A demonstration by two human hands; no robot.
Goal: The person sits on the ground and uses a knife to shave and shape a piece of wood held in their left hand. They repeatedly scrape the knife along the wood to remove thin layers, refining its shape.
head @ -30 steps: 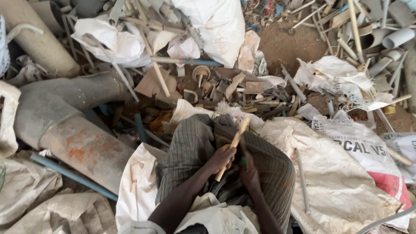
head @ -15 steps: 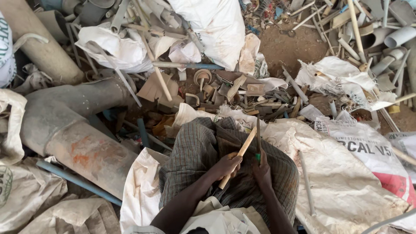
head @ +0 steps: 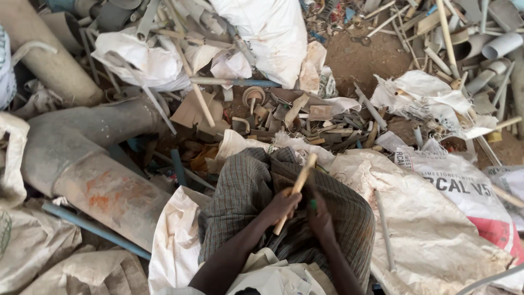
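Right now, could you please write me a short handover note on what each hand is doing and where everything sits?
Left hand: closed around the middle of a tan, slender stick-like strip, held tilted over the lap.
Right hand: closed on a small green-handled tool, right beside the strip; its working end is hidden.
The lap is covered by a dark checked cloth. White woven sacks lie on both sides, and a heap of cut pipe scraps lies in front.
A large grey pipe lies to the left.
Done and left: I cannot tell how far the strip has been worked.
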